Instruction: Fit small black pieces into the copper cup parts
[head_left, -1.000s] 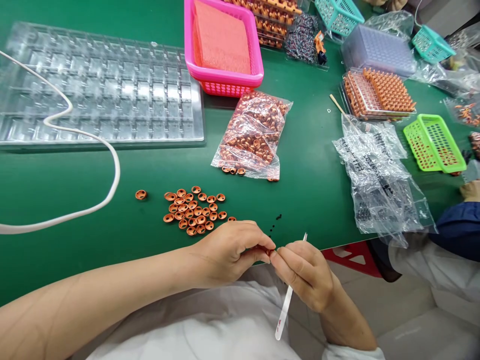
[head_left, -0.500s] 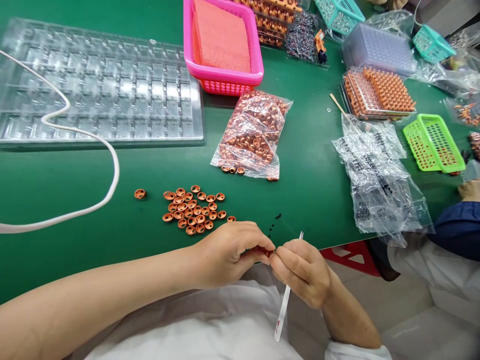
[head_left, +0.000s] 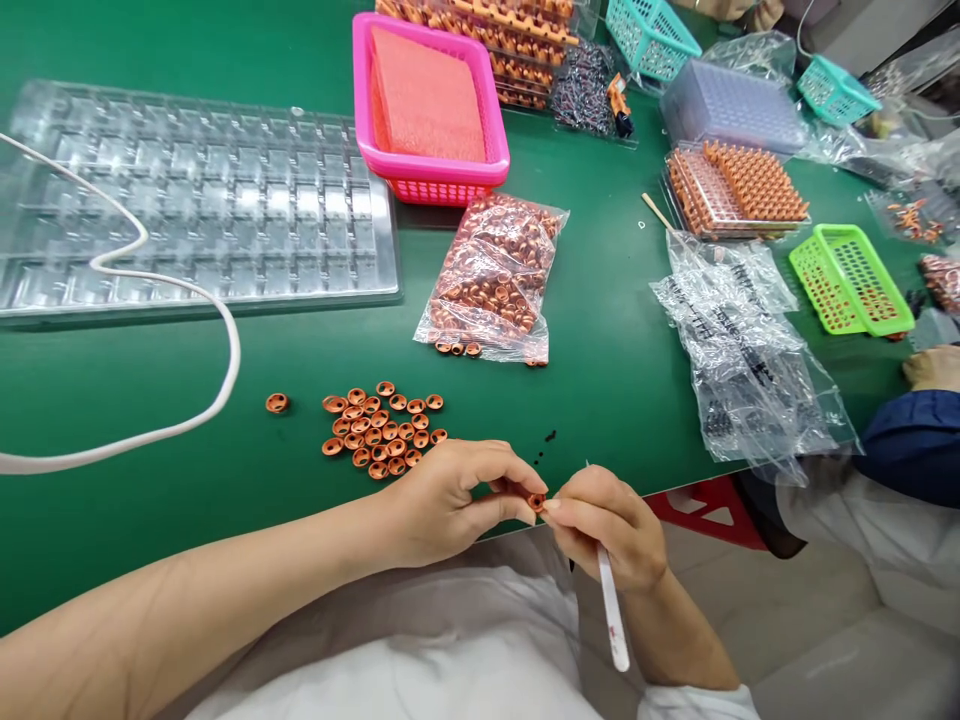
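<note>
My left hand pinches a small copper-coloured cup with a dark hole between thumb and fingertips at the table's front edge. Right beside it, my right hand is closed around white tweezers, whose long end points down toward my lap. Its thumb and forefinger touch or nearly touch the cup's right side. The tweezers' tips are mostly hidden by the fingers. Several tiny black parts lie just beyond my hands. A cluster of similar copper-coloured cups lies to the left, with one cup apart.
A plastic bag of copper-coloured cups lies behind the hands, before a pink basket. A clear tray and white cable are at left. Plastic bags, a green basket and a person's blue sleeve are at right.
The cup in my left fingers has come into clearer view. My right hand has turned, swinging the tweezers' lower end to the right. The camera view has shifted slightly.
</note>
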